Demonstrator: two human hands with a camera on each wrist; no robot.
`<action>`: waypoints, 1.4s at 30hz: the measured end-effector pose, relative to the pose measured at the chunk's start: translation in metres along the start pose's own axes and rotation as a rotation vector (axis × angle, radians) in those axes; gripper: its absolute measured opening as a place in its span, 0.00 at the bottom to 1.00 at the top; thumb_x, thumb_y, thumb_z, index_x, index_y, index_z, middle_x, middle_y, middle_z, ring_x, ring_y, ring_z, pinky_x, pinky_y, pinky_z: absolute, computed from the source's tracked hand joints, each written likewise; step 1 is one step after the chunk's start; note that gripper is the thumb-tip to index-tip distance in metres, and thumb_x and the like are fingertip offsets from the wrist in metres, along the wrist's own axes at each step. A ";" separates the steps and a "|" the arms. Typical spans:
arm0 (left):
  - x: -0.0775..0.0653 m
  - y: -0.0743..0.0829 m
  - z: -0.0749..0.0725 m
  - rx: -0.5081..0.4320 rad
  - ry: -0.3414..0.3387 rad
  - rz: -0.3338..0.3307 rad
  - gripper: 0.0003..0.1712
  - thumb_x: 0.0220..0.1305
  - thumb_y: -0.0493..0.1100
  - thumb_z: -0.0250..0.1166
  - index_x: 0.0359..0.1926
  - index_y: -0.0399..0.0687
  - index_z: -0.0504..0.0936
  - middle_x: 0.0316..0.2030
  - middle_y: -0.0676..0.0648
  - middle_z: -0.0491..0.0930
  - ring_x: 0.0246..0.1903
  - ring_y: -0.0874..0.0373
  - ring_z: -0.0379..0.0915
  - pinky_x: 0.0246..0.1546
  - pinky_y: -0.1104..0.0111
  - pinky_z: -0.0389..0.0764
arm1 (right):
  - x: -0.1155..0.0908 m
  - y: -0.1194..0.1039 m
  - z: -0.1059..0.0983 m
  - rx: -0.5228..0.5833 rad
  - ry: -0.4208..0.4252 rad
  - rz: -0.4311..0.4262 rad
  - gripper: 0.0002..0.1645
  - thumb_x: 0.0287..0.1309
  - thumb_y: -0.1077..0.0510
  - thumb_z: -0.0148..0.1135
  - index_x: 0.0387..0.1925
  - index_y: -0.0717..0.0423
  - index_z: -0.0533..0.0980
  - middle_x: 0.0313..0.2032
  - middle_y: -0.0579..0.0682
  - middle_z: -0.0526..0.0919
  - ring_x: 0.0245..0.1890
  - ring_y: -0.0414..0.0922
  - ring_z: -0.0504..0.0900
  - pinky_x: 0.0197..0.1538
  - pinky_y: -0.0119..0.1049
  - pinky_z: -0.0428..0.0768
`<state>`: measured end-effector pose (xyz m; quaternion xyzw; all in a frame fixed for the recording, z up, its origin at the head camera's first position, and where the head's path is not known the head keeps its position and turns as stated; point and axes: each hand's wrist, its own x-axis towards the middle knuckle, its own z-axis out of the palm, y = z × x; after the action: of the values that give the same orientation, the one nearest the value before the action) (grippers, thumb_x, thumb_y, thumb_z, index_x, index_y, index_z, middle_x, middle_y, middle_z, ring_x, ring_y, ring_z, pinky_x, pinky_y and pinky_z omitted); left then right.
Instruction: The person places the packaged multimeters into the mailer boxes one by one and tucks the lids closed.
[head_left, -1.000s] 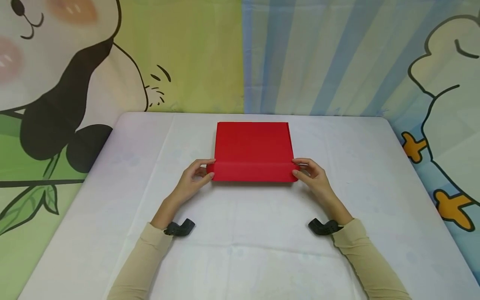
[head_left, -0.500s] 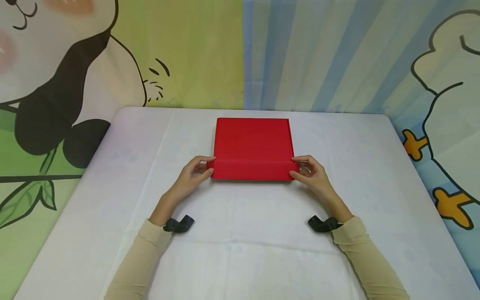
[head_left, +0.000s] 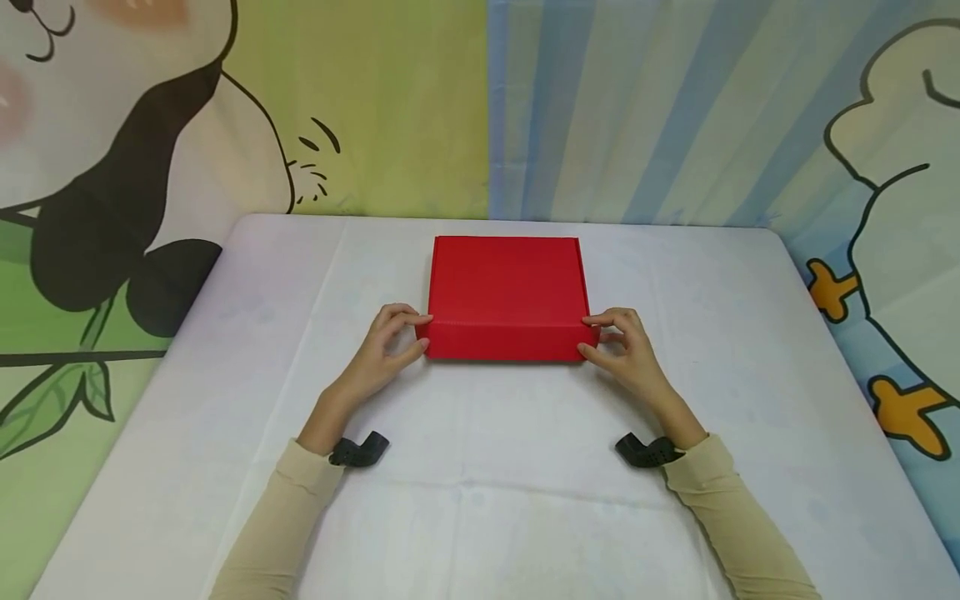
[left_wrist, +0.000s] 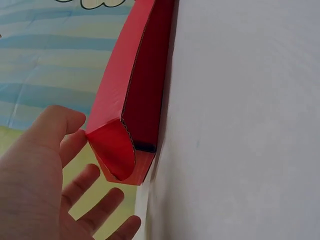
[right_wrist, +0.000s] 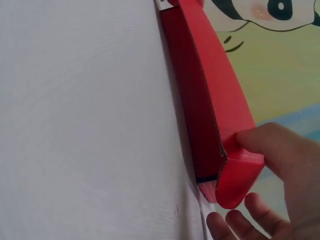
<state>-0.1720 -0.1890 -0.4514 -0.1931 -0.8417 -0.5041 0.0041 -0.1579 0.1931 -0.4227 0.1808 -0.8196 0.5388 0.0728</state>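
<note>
A red cardboard box (head_left: 507, 279) lies on the white-covered table, its lid down over the top. Along the near side, the lid's front flap (head_left: 506, 342) sticks out, with a small side tab at each end. My left hand (head_left: 378, 350) holds the flap's left end between thumb and index finger; its other fingers are spread below the tab in the left wrist view. At the right end, my right hand (head_left: 626, 350) pinches the flap, the thumb (right_wrist: 255, 139) on its outer face. The left wrist view shows the flap's raw corrugated edge standing away from the box's front wall (left_wrist: 150, 85).
A white cloth (head_left: 510, 533) covers the table. Behind it hang a printed yellow-green curtain (head_left: 390, 108) and a striped blue one (head_left: 637, 108). Each wrist wears a black camera mount, the left one (head_left: 360, 450) and the right one (head_left: 647, 451).
The front flap has tipped slightly downward under both hands, and its fold looks sharper. The thumbs have shifted a little on the flap. The head view has also tilted slightly.
</note>
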 end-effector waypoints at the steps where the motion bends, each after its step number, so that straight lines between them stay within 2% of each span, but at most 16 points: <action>1: 0.000 0.001 -0.001 0.033 -0.002 0.014 0.21 0.65 0.39 0.65 0.58 0.49 0.78 0.56 0.48 0.69 0.60 0.53 0.61 0.63 0.49 0.64 | 0.000 -0.001 0.000 -0.008 0.000 0.003 0.23 0.48 0.77 0.67 0.49 0.76 0.74 0.48 0.69 0.70 0.48 0.51 0.68 0.49 0.31 0.79; 5: 0.001 0.005 -0.004 0.125 -0.014 0.074 0.23 0.63 0.39 0.67 0.59 0.48 0.77 0.54 0.47 0.74 0.57 0.50 0.67 0.62 0.49 0.67 | 0.002 -0.005 -0.002 -0.031 -0.016 -0.007 0.22 0.49 0.76 0.68 0.48 0.75 0.75 0.47 0.69 0.72 0.46 0.61 0.68 0.50 0.37 0.80; 8: 0.000 0.005 -0.005 0.099 -0.029 0.077 0.26 0.60 0.38 0.69 0.60 0.47 0.76 0.55 0.47 0.74 0.57 0.51 0.68 0.62 0.52 0.69 | 0.003 -0.008 -0.003 -0.048 -0.044 -0.022 0.24 0.47 0.76 0.69 0.49 0.75 0.74 0.47 0.69 0.73 0.45 0.63 0.70 0.50 0.43 0.80; 11: 0.000 0.003 -0.002 0.076 -0.038 0.097 0.30 0.56 0.38 0.72 0.60 0.45 0.75 0.55 0.47 0.74 0.56 0.52 0.70 0.60 0.54 0.72 | 0.003 -0.008 -0.005 -0.078 -0.087 -0.065 0.28 0.42 0.76 0.73 0.48 0.77 0.72 0.47 0.69 0.74 0.45 0.62 0.72 0.50 0.50 0.80; 15: 0.001 -0.002 0.003 0.089 -0.015 0.163 0.34 0.50 0.38 0.77 0.58 0.42 0.75 0.54 0.45 0.76 0.51 0.52 0.74 0.53 0.56 0.77 | 0.001 0.000 -0.005 -0.091 -0.138 -0.124 0.35 0.35 0.78 0.75 0.49 0.79 0.69 0.49 0.70 0.74 0.46 0.60 0.75 0.49 0.53 0.80; 19: 0.001 -0.002 0.006 0.064 0.018 0.193 0.35 0.46 0.34 0.79 0.57 0.37 0.75 0.50 0.41 0.77 0.46 0.47 0.76 0.48 0.52 0.79 | 0.000 0.019 -0.007 -0.028 -0.162 -0.046 0.37 0.38 0.77 0.75 0.53 0.74 0.68 0.53 0.67 0.74 0.44 0.51 0.76 0.47 0.41 0.83; 23: 0.000 0.007 0.006 0.001 0.015 0.170 0.35 0.45 0.29 0.77 0.57 0.31 0.75 0.48 0.36 0.77 0.43 0.41 0.77 0.46 0.47 0.79 | 0.000 0.032 -0.010 0.088 -0.172 0.059 0.38 0.42 0.75 0.74 0.56 0.68 0.69 0.55 0.63 0.74 0.45 0.43 0.75 0.41 0.28 0.81; 26: -0.002 0.021 0.002 -0.056 -0.005 0.138 0.34 0.46 0.27 0.75 0.56 0.28 0.74 0.47 0.34 0.77 0.42 0.38 0.77 0.45 0.46 0.80 | 0.000 0.034 -0.012 0.157 -0.181 0.083 0.38 0.43 0.74 0.74 0.57 0.67 0.68 0.56 0.63 0.72 0.47 0.43 0.75 0.40 0.27 0.80; 29: -0.002 0.029 0.000 -0.091 -0.019 0.128 0.33 0.47 0.26 0.74 0.56 0.27 0.73 0.46 0.34 0.77 0.42 0.38 0.77 0.44 0.48 0.81 | 0.000 0.034 -0.012 0.177 -0.184 0.095 0.38 0.44 0.73 0.74 0.58 0.67 0.68 0.57 0.63 0.72 0.48 0.44 0.74 0.39 0.27 0.80; 31: -0.002 0.028 0.001 -0.098 -0.018 0.123 0.33 0.48 0.26 0.74 0.56 0.28 0.73 0.46 0.34 0.77 0.43 0.39 0.76 0.45 0.49 0.81 | 0.000 0.034 -0.012 0.175 -0.183 0.104 0.38 0.44 0.73 0.74 0.58 0.66 0.68 0.58 0.62 0.71 0.48 0.44 0.75 0.39 0.26 0.80; 33: -0.001 0.016 0.003 -0.110 -0.012 0.132 0.33 0.48 0.28 0.75 0.57 0.33 0.74 0.46 0.39 0.78 0.45 0.47 0.77 0.46 0.56 0.82 | 0.000 0.034 -0.013 0.174 -0.181 0.113 0.38 0.44 0.73 0.74 0.58 0.66 0.68 0.58 0.62 0.71 0.47 0.44 0.75 0.39 0.26 0.80; 34: -0.001 0.015 0.003 -0.114 -0.014 0.124 0.33 0.48 0.28 0.75 0.57 0.33 0.74 0.47 0.39 0.78 0.46 0.48 0.76 0.47 0.56 0.82 | 0.001 0.030 -0.013 0.171 -0.180 0.120 0.38 0.44 0.74 0.74 0.58 0.67 0.68 0.58 0.62 0.71 0.48 0.45 0.75 0.39 0.27 0.80; 38: 0.000 0.015 0.003 -0.131 -0.024 0.114 0.33 0.48 0.28 0.75 0.57 0.33 0.74 0.47 0.39 0.78 0.46 0.52 0.76 0.48 0.55 0.81 | 0.001 0.029 -0.012 0.182 -0.174 0.140 0.38 0.43 0.74 0.74 0.57 0.67 0.68 0.58 0.62 0.71 0.48 0.45 0.75 0.42 0.26 0.80; 40: -0.001 0.025 0.001 -0.141 -0.033 0.099 0.33 0.48 0.26 0.74 0.57 0.29 0.73 0.46 0.35 0.77 0.45 0.48 0.76 0.47 0.48 0.80 | 0.001 0.029 -0.012 0.190 -0.171 0.149 0.38 0.43 0.74 0.74 0.57 0.68 0.68 0.58 0.62 0.71 0.49 0.45 0.75 0.43 0.26 0.81; 42: -0.001 0.025 0.001 -0.156 -0.035 0.101 0.33 0.48 0.25 0.73 0.57 0.28 0.72 0.45 0.34 0.77 0.44 0.52 0.76 0.46 0.50 0.81 | 0.001 0.033 -0.012 0.198 -0.166 0.155 0.38 0.43 0.73 0.75 0.57 0.67 0.69 0.58 0.61 0.71 0.49 0.44 0.75 0.43 0.25 0.81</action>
<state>-0.1629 -0.1781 -0.4313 -0.2436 -0.7891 -0.5639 -0.0001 -0.1722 0.2158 -0.4460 0.1674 -0.7771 0.6042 -0.0553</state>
